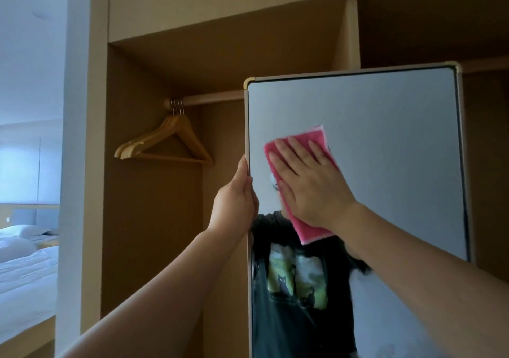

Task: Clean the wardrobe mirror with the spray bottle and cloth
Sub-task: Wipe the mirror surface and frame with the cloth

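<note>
Right hand (308,181) is flat on the pink cloth (312,233), fingers straight and a bit spread, pressing it against the glass left of the middle. Left hand (237,195) has its fingers curled round the left edge of the mirror (385,137), thumb up along the frame. The mirror stands upright in front of the open wardrobe (154,220). Lower glass reflects a dark tee with a cat print. Left of it, wooden hangers (165,143) hang bunched on the rail (209,99). A bed (24,275) with white bedding is off at the far left.
</note>
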Demonstrator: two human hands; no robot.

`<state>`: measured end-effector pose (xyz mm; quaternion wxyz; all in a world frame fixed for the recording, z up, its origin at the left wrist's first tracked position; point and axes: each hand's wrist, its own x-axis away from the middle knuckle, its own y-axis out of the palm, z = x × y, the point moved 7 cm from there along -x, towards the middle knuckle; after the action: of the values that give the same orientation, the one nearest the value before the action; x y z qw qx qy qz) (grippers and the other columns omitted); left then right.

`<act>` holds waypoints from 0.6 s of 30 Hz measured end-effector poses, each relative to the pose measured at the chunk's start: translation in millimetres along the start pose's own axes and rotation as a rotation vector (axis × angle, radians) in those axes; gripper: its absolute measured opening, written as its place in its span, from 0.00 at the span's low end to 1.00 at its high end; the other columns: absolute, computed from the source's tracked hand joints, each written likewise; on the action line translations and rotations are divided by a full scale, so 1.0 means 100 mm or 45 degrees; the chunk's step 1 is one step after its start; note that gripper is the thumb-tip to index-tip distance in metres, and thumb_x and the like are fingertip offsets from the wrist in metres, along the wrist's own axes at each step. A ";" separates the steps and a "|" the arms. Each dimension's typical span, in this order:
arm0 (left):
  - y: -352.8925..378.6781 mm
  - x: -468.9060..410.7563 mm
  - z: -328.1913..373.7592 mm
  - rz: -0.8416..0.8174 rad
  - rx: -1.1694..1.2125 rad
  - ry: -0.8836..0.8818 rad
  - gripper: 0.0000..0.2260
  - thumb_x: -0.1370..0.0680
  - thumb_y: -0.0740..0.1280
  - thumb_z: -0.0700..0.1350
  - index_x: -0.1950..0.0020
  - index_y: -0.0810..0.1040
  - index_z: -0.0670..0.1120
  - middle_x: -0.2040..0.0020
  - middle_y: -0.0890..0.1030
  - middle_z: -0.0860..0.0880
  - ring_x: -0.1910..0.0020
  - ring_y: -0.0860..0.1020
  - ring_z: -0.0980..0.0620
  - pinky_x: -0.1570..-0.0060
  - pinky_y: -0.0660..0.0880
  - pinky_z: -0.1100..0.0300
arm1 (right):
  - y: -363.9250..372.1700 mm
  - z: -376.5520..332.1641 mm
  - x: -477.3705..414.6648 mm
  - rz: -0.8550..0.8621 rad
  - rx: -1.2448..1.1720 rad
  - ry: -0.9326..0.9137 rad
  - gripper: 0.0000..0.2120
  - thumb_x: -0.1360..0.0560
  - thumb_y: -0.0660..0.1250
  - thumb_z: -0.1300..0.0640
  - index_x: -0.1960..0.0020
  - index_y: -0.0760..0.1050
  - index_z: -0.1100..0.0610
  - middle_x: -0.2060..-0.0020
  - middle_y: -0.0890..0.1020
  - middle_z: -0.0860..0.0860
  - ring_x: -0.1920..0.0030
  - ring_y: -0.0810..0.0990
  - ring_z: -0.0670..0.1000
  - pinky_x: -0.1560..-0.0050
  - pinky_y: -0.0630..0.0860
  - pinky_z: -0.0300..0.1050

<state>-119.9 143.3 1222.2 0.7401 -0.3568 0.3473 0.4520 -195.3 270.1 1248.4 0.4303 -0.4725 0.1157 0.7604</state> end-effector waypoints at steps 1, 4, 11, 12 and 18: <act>0.00 0.00 0.00 -0.002 -0.005 0.002 0.21 0.17 0.54 0.46 0.24 0.59 0.58 0.62 0.78 0.60 0.65 0.78 0.65 0.63 0.73 0.71 | -0.03 0.03 -0.09 0.002 0.000 0.016 0.27 0.18 0.44 0.47 0.23 0.56 0.57 0.24 0.60 0.56 0.23 0.56 0.58 0.24 0.48 0.57; 0.00 0.01 0.02 -0.003 -0.005 0.017 0.21 0.17 0.54 0.44 0.24 0.59 0.57 0.63 0.77 0.62 0.64 0.76 0.70 0.63 0.71 0.74 | -0.11 0.14 -0.38 0.005 -0.011 0.066 0.28 0.18 0.42 0.46 0.22 0.56 0.56 0.23 0.60 0.55 0.23 0.55 0.57 0.24 0.48 0.56; 0.00 0.05 0.04 -0.025 -0.020 0.042 0.21 0.17 0.54 0.45 0.24 0.58 0.58 0.63 0.76 0.65 0.66 0.76 0.68 0.63 0.74 0.71 | -0.19 0.28 -0.92 0.057 0.021 0.138 0.28 0.18 0.40 0.46 0.22 0.53 0.56 0.22 0.58 0.55 0.22 0.54 0.58 0.24 0.47 0.56; 0.00 0.06 0.05 -0.025 -0.016 0.057 0.22 0.17 0.54 0.44 0.25 0.59 0.59 0.63 0.76 0.65 0.65 0.77 0.66 0.63 0.74 0.70 | -0.19 0.28 -0.95 0.064 0.025 0.134 0.28 0.18 0.40 0.46 0.22 0.53 0.56 0.23 0.58 0.55 0.23 0.54 0.58 0.24 0.47 0.56; 0.01 0.07 0.01 -0.038 -0.002 0.058 0.22 0.17 0.53 0.45 0.24 0.57 0.60 0.62 0.79 0.62 0.63 0.79 0.61 0.63 0.78 0.63 | -0.21 0.25 -1.03 0.099 0.036 0.127 0.27 0.18 0.41 0.47 0.22 0.53 0.56 0.23 0.58 0.55 0.22 0.54 0.58 0.24 0.48 0.57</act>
<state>-118.0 147.1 1216.1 0.7384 -0.3729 0.3584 0.4328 -176.0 241.0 1350.1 0.4007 -0.4987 0.1662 0.7504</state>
